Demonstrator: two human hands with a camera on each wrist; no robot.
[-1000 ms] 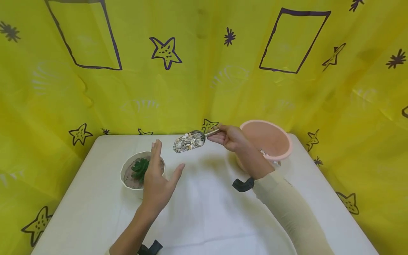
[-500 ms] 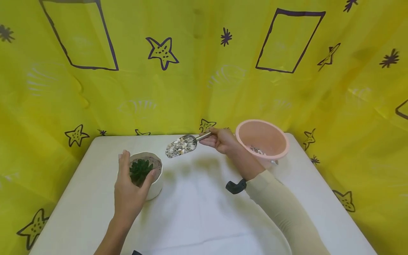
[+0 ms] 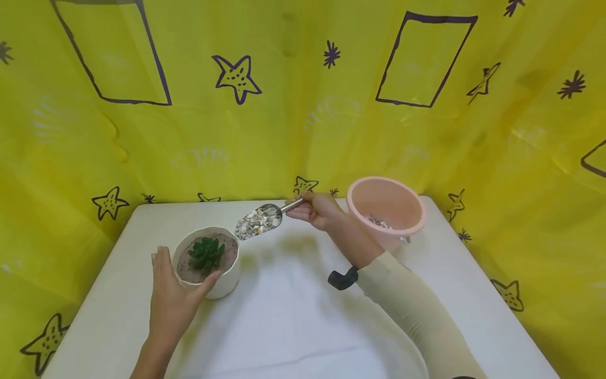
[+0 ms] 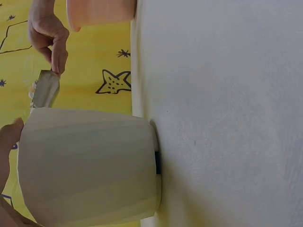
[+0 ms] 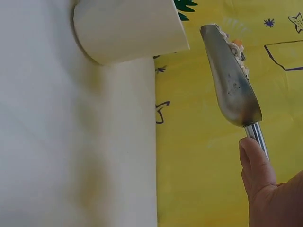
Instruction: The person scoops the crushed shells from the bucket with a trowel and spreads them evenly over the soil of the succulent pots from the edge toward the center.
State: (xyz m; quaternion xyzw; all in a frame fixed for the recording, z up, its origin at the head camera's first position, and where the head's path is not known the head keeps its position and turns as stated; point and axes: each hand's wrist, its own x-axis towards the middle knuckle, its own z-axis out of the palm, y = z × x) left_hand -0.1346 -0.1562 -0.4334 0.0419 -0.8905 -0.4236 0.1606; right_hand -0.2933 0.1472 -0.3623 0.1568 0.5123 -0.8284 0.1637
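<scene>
My right hand (image 3: 320,210) grips the handle of a metal scoop (image 5: 232,90), heaped with small pebbles and shell pieces (image 3: 258,222). The scoop's front lip hovers beside the right rim of a white faceted pot (image 3: 226,287). Inside that pot a green succulent (image 3: 206,255) sits in greyish-brown soil. At the pot's near left side is my left hand (image 3: 171,300), fingers straight and spread from the thumb. Its thumb lies at the front rim; whether the other fingers touch the wall I cannot tell.
A pink tub (image 3: 385,202) with some pebbles at its bottom stands at the back right, behind my right forearm. A white cloth covers the table (image 3: 284,326). A yellow patterned curtain (image 3: 284,131) hangs around the table's back and sides.
The loaded scoop has moved left and slightly down, up to the pot's rim. My left hand has moved left and down from in front of the pot to its near left side.
</scene>
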